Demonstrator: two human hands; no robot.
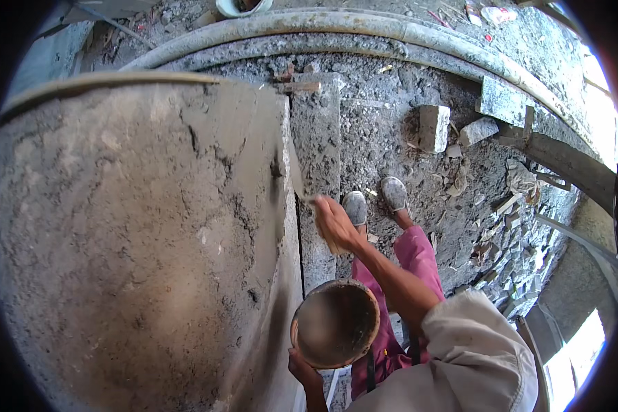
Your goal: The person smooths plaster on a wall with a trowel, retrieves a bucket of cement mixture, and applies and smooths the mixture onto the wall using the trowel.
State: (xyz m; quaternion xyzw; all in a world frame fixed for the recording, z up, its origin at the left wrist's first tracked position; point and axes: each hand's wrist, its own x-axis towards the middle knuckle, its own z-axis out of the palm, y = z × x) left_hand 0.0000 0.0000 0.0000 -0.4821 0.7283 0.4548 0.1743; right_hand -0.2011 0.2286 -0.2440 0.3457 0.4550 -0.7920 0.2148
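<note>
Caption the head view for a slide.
Right hand holding a flat-bladed grey trowel beside a rough grey-brown wall; left hand gripping a round brown bowl.

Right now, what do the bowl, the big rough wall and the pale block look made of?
The bowl: perhaps metal or plastic; its brownish rim looks worn.
The wall: probably cement plaster, matte, lumpy in places, smoother near its edge.
The pale block: maybe concrete or brick, with dull, chalky-looking faces.
</note>
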